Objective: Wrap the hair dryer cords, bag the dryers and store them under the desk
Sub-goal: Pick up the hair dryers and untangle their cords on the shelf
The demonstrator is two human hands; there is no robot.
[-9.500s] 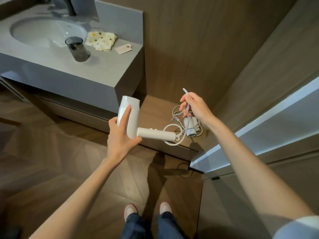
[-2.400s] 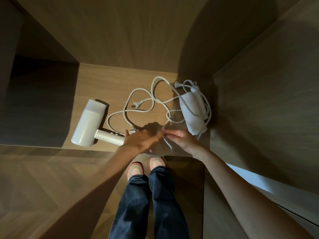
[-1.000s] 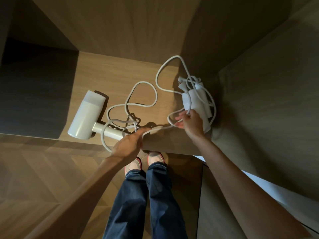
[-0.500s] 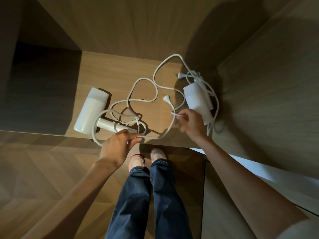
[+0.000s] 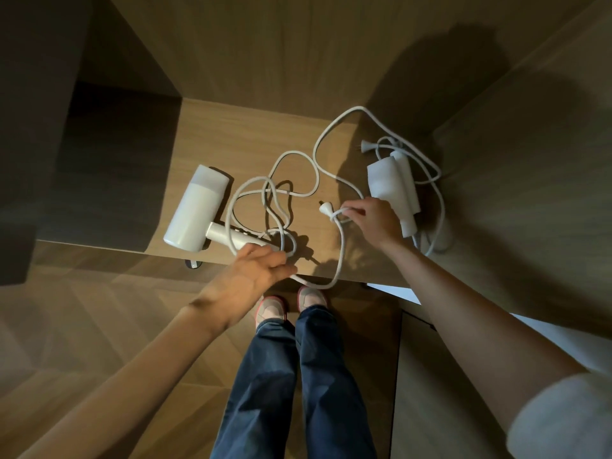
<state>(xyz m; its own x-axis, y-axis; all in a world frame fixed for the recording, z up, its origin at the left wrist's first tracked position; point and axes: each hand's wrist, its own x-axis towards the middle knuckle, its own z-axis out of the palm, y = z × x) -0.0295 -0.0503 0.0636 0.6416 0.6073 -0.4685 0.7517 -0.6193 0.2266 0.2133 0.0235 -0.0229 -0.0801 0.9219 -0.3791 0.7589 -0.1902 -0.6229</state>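
A white hair dryer (image 5: 198, 207) lies on the low wooden shelf (image 5: 231, 134), barrel to the left, handle pointing right. Its white cord (image 5: 291, 173) sprawls in loose loops across the shelf. My left hand (image 5: 255, 273) grips the cord at the end of the dryer's handle. My right hand (image 5: 374, 220) pinches the cord just behind its plug (image 5: 326, 208). A second white dryer (image 5: 394, 187) lies folded at the shelf's right, behind my right hand, its own cord and plug (image 5: 366, 147) tangled around it.
Wooden walls close the shelf in at the back and right. A dark recess (image 5: 109, 167) opens on the left. My legs and shoes (image 5: 288, 306) stand on the parquet floor right below the shelf's front edge. A pale lit strip (image 5: 394, 291) shows at lower right.
My right hand has drawn the plug end of the cord closer to itself. The loop between both hands now hangs over the shelf's front edge. My left hand stays at the handle.
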